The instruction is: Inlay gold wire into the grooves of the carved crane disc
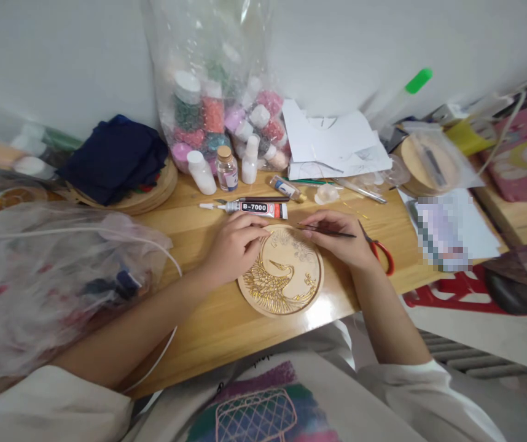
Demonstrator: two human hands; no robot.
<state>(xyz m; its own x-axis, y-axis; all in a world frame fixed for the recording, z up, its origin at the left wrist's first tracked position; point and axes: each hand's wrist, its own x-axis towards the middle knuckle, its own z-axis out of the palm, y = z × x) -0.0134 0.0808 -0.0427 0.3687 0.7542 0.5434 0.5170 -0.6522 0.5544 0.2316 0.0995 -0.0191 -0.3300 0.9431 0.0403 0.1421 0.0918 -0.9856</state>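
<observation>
A round wooden plaque (303, 274) lies on the table in front of me, with a crane outlined in gold wire. Along its upper right, the drawn pattern shows only as dark lines. My left hand (238, 245) grips the plaque's upper left edge, its fingers bent and pressed down. At the upper right rim, my right hand (337, 236) pinches thin dark tweezers (337, 231), whose tip points left over the plaque. Whether the tip carries a piece of wire is too small to tell. Beyond the plaque lies a B-7000 glue tube (258, 209).
Red-handled scissors (386, 255) lie right of my right hand. Behind stand small bottles (226, 169), a clear bag of coloured jars (199, 110) and white papers (332, 144). Dark blue cloth (116, 156) sits at left. A white cable (174, 261) crosses near my left forearm.
</observation>
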